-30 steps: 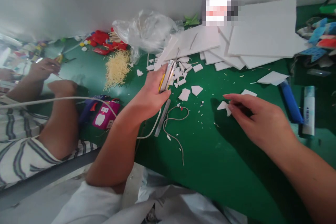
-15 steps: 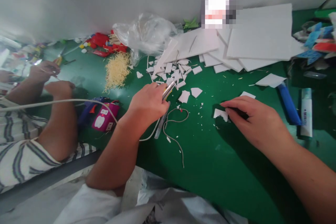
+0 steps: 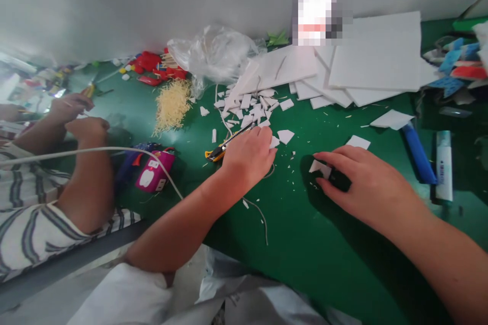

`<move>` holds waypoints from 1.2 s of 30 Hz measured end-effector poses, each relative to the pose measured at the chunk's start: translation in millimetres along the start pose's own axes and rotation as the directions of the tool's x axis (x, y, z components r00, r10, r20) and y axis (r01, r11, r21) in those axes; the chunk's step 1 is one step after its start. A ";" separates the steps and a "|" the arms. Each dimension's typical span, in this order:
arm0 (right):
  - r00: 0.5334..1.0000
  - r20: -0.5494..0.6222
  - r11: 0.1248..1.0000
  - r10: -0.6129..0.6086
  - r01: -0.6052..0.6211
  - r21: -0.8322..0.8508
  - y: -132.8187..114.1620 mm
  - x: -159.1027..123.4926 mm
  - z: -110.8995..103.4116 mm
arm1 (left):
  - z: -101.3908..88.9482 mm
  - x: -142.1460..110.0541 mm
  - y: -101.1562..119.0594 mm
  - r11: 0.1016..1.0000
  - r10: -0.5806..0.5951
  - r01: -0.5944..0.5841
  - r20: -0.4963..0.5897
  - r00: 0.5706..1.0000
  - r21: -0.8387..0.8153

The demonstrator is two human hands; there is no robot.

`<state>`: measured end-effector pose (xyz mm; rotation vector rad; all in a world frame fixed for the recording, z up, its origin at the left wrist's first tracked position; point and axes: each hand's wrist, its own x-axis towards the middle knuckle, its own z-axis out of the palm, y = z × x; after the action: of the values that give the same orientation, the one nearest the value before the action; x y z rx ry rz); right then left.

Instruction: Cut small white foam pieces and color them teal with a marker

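My left hand (image 3: 249, 155) has its fingers curled and closed on a white foam board piece (image 3: 274, 142), which shows mostly past the fingertips. Beside that wrist, a yellow and black utility knife (image 3: 221, 150) lies on the table, partly covered by the hand. My right hand (image 3: 362, 177) rests low over the green table with thumb and forefinger apart. Between these fingertips lies a small jagged white scrap (image 3: 319, 167), not gripped. Another white foam piece (image 3: 285, 136) lies just right of my left hand.
White foam sheets (image 3: 375, 53) are stacked at the back, beside a heap of cut scraps (image 3: 247, 104). A clear plastic bag (image 3: 215, 51), yellow shreds (image 3: 171, 104) and a magenta power socket (image 3: 154, 171) with a cable stand leftward. At right lie a blue-handled tool (image 3: 419, 152) and a tube (image 3: 444, 167). A co-worker's hands (image 3: 78, 111) are far left.
My left hand has let go of the utility knife, moved right and taken hold of a foam piece. My right thumb and forefinger have spread apart around the small scrap.
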<state>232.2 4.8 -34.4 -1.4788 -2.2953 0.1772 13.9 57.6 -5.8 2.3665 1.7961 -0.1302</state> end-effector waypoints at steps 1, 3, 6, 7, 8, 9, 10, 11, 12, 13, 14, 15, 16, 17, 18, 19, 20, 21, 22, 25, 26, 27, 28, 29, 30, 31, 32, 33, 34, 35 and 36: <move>1.000 -0.001 1.000 -0.004 0.004 -0.004 0.6 -0.6 1.0 | 0.6 -1.5 -2.2 1.000 0.012 -0.012 -0.011 1.000 -0.010; 1.000 -0.003 1.000 0.010 -0.010 0.007 2.4 -1.1 2.8 | 3.2 -6.7 -6.8 0.996 0.069 -0.073 -0.073 0.995 -0.051; 0.998 -0.040 0.998 0.052 -0.051 0.028 5.4 -0.4 4.2 | 9.6 -17.5 -9.9 0.946 0.250 -0.285 -0.212 0.945 -0.154; 0.996 -0.056 0.997 0.065 -0.064 0.032 6.5 0.0 4.3 | 11.9 -20.9 -9.3 0.916 0.308 -0.358 -0.259 0.916 -0.180; 0.995 -0.070 0.997 0.072 -0.070 0.036 7.5 0.5 4.2 | 14.2 -23.8 -7.9 0.879 0.372 -0.438 -0.301 0.878 -0.190; 0.995 -0.076 0.997 0.070 -0.066 0.042 8.5 0.9 4.0 | 16.5 -26.1 -5.8 0.840 0.435 -0.509 -0.327 0.839 -0.187; 0.995 -0.079 0.997 0.061 -0.057 0.050 9.4 1.2 3.8 | 18.7 -27.5 -3.3 0.808 0.488 -0.562 -0.334 0.806 -0.175; 0.996 -0.081 0.997 0.048 -0.043 0.057 10.4 1.4 3.5 | 20.8 -28.3 -0.6 0.783 0.536 -0.602 -0.320 0.781 -0.156; 0.996 -0.082 0.998 0.033 -0.028 0.063 11.2 1.5 3.3 | 22.7 -28.4 2.0 0.764 0.579 -0.630 -0.284 0.764 -0.138; 0.996 -0.082 0.998 0.020 -0.014 0.068 12.0 1.4 3.2 | 24.4 -28.0 4.2 0.751 0.610 -0.649 -0.248 0.753 -0.121; 0.997 -0.079 0.997 0.011 -0.005 0.071 12.6 1.3 3.1 | 25.8 -27.4 6.1 0.743 0.632 -0.661 -0.215 0.744 -0.106; 0.997 -0.073 0.997 0.007 -0.002 0.072 13.0 1.2 3.1 | 26.9 -26.8 7.5 0.736 0.646 -0.670 -0.194 0.738 -0.096; 0.998 -0.064 0.997 0.007 -0.002 0.074 13.2 1.0 3.2 | 27.7 -26.2 8.3 0.733 0.652 -0.674 -0.188 0.734 -0.089; 0.998 -0.055 0.997 0.007 -0.003 0.078 13.3 0.9 3.4 | 28.0 -25.8 8.8 0.732 0.654 -0.677 -0.194 0.731 -0.082; 0.999 -0.054 0.997 0.008 -0.004 0.081 13.2 0.8 3.7 | 28.0 -25.6 9.0 0.734 0.651 -0.675 -0.205 0.731 -0.074; 0.998 -0.058 0.997 0.007 -0.002 0.081 13.0 0.7 4.0 | 27.6 -25.6 9.0 0.741 0.643 -0.668 -0.214 0.735 -0.066; 0.998 -0.067 0.997 0.005 0.000 0.075 12.7 0.6 4.3 | 27.1 -25.7 8.8 0.752 0.632 -0.657 -0.221 0.743 -0.058; 0.997 -0.074 0.998 -0.001 0.006 0.067 12.6 0.5 4.5 | 26.5 -25.8 8.7 0.762 0.621 -0.645 -0.222 0.751 -0.052; 0.997 -0.074 0.998 -0.010 0.014 0.058 12.5 0.4 4.7 | 26.0 -26.0 8.5 0.772 0.612 -0.634 -0.215 0.761 -0.049; 0.998 -0.058 0.999 -0.025 0.027 0.040 13.1 0.2 5.2 | 25.7 -26.0 8.0 0.770 0.615 -0.635 -0.194 0.764 -0.061; 0.998 -0.061 0.999 -0.026 0.029 0.039 13.5 0.2 5.3 | 26.0 -26.0 7.8 0.759 0.627 -0.648 -0.198 0.754 -0.065; 0.997 -0.066 0.999 -0.029 0.031 0.036 14.0 0.2 5.3 | 26.5 -25.9 7.5 0.744 0.642 -0.665 -0.210 0.738 -0.065; 0.997 -0.072 0.999 -0.035 0.037 0.031 14.5 0.3 5.3 | 27.1 -25.8 7.2 0.728 0.656 -0.683 -0.228 0.719 -0.061; 0.996 -0.072 0.999 -0.047 0.048 0.023 15.0 0.4 5.1 | 27.7 -25.7 6.8 0.708 0.673 -0.704 -0.246 0.697 -0.056; 0.996 -0.068 0.998 -0.062 0.063 0.016 15.5 0.6 4.8 | 28.2 -25.5 6.4 0.686 0.693 -0.726 -0.259 0.673 -0.050; 0.995 -0.062 0.997 -0.074 0.075 0.010 15.9 0.7 4.3 | 28.6 -25.3 6.0 0.664 0.711 -0.746 -0.268 0.650 -0.046; 0.995 -0.057 0.997 -0.077 0.078 0.006 16.0 0.9 3.8 | 28.9 -25.0 5.6 0.645 0.727 -0.763 -0.270 0.631 -0.044; 0.996 -0.057 0.997 -0.072 0.072 0.004 16.0 0.9 3.4 | 29.2 -24.8 5.3 0.631 0.740 -0.774 -0.266 0.618 -0.045; 0.996 -0.059 0.998 -0.061 0.062 0.005 15.8 0.9 3.0 | 29.3 -24.6 5.0 0.622 0.749 -0.782 -0.258 0.611 -0.046; 0.997 -0.062 0.999 -0.049 0.050 0.007 15.3 0.8 2.6 | 29.4 -24.6 4.8 0.620 0.752 -0.784 -0.252 0.609 -0.045; 0.997 -0.062 0.999 -0.041 0.042 0.007 14.7 0.7 2.4 | 29.4 -24.7 4.8 0.623 0.751 -0.781 -0.246 0.613 -0.044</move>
<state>243.4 12.1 -41.1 -1.4119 -2.2714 0.1269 12.7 27.5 -30.1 2.8709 0.6272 0.3626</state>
